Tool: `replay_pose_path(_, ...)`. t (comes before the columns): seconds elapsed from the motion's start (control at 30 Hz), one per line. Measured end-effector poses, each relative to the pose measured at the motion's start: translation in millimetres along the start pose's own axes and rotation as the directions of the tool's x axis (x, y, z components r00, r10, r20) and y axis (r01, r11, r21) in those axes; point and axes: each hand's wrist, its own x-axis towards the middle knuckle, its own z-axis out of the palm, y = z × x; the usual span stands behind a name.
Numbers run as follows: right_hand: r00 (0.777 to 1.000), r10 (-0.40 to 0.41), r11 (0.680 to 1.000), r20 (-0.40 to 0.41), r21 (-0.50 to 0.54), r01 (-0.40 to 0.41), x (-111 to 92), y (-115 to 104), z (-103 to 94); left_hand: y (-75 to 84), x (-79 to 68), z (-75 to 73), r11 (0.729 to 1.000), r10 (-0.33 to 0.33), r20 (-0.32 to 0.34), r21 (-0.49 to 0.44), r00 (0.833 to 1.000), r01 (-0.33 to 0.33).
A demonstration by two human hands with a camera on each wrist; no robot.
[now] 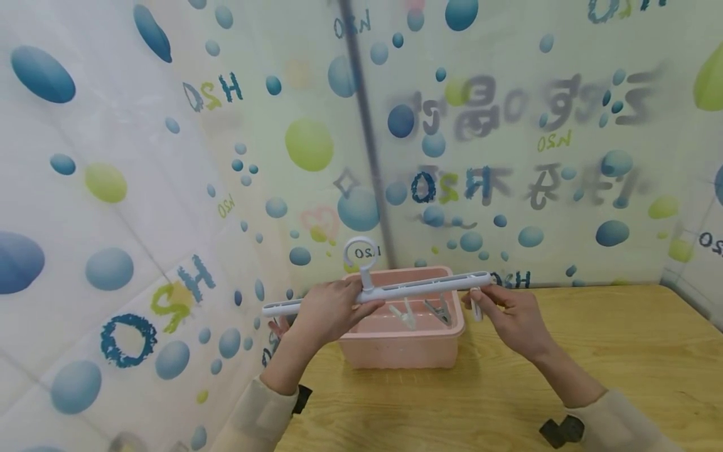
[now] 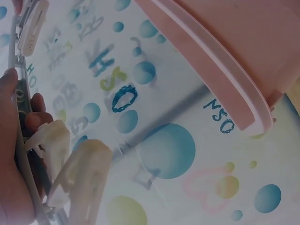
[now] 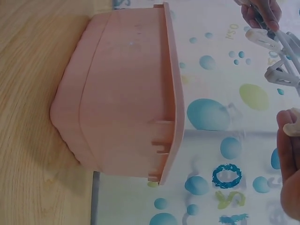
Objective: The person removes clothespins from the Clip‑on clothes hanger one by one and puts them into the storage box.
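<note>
White clip hanger [image 1: 423, 287], gripped mid-bar by the left hand [image 1: 330, 311], its end clip [image 1: 477, 304] pinched by the right hand [image 1: 519, 320]. Pink tub [image 1: 401, 353] on wooden bench [image 1: 593, 345], opening partly screened by the hanger; bubble-printed sheet [image 1: 307, 144] behind. Hook [image 1: 366, 277] shown in the head view, not the left wrist view.

The wrists are being reached by cream-coloured sleeves, the left sleeve [image 1: 255, 411] and the right sleeve [image 1: 618, 419] being matched in tone. A small black block [image 1: 302, 400] is being worn beside the left one; by the right, a black angular piece [image 1: 562, 431] of two joined lumps is being worn. The left hand [image 1: 330, 312] and right hand [image 1: 518, 319] are being left bare.
</note>
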Motion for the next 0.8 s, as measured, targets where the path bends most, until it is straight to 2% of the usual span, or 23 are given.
replay_pose_path(0.2, 0.997, 0.027, 0.980, 0.070, 0.193, -0.040, -1, 3, -3.7, 0.2, -0.9, 0.2, 0.999, 0.023, -0.028, 0.028, 0.999, -0.023)
replay_pose_path(0.4, 0.989, 0.002, 0.921, 0.147, 0.385, -0.059, 1, 3, -8.6, 0.5, -1.2, 1.0, 0.999, 0.045, -0.038, 0.001, 0.998, -0.045)
replay_pose_path(0.63, 0.976, 0.007, 0.912, 0.216, 0.400, -0.095, 5, 0, -11.0, 0.6, -2.1, -1.2, 1.000, 0.013, -0.022, -0.026, 1.000, -0.013)
replay_pose_path(0.8, 0.974, 0.005, 0.925, 0.224, 0.368, -0.090, 1, 0, -10.4, 0.6, -2.8, -1.8, 1.000, 0.010, -0.012, -0.016, 1.000, -0.010)
